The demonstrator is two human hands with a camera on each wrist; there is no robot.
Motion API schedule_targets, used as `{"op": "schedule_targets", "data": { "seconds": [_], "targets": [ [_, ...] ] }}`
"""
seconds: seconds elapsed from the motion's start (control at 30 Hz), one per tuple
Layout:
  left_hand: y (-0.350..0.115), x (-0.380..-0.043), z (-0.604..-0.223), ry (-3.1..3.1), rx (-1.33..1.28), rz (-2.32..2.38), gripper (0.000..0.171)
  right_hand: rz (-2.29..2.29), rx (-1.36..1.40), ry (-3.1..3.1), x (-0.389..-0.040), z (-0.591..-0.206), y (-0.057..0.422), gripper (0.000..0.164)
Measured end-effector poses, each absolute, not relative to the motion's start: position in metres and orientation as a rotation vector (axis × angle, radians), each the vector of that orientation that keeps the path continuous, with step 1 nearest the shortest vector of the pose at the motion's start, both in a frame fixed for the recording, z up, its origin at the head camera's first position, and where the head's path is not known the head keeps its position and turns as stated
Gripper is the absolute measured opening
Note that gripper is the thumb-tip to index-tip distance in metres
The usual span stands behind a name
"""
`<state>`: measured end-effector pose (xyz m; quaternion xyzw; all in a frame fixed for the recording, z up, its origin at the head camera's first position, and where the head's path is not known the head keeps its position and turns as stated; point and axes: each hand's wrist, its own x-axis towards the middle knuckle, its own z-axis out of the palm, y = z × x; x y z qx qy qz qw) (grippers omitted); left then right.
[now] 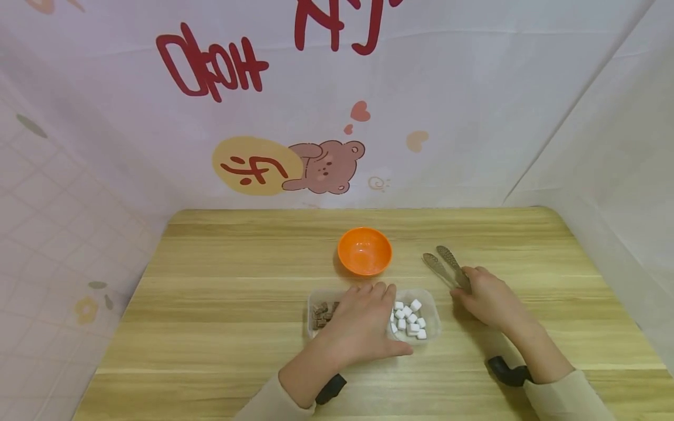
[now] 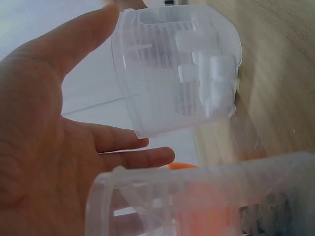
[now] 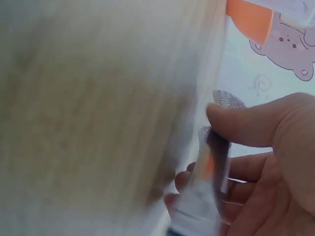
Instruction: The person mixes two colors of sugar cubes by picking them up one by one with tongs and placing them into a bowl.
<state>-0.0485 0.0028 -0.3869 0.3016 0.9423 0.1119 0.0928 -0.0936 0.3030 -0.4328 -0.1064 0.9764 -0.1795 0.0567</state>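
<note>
Pinching the metal tongs, the right hand is holding them right of the white-cube container, tips pointing forward-left; the left hand, fingers spread, is reaching over that container and the brown-block container; the orange bowl is sitting beyond

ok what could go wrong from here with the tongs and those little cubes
Tipping: the left hand lies across both boxes at the rim of the clear box, so a sideways knock could spill the white cubes.
Slipping: the tongs in the right hand have spread tips; a loose or off-centre pinch might drop a small cube.
Bumping: the orange bowl stands just beyond the boxes, so pushing them forward could shift it.
</note>
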Motion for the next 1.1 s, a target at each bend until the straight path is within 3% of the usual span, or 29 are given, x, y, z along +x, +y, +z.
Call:
{"op": "schedule_targets", "data": {
  "seconds": [0.4, 1.1],
  "targets": [
    [0.005, -0.052, -0.389, 2.775, 0.93, 0.353, 0.106, -0.767, -0.267, 3.005, -0.085, -0.413, 0.309, 0.046],
    [0.005, -0.054, -0.395, 2.798, 0.988, 0.395, 0.097, -0.836, -0.252, 3.133, -0.074, -0.396, 0.312, 0.053]
  ]
}}
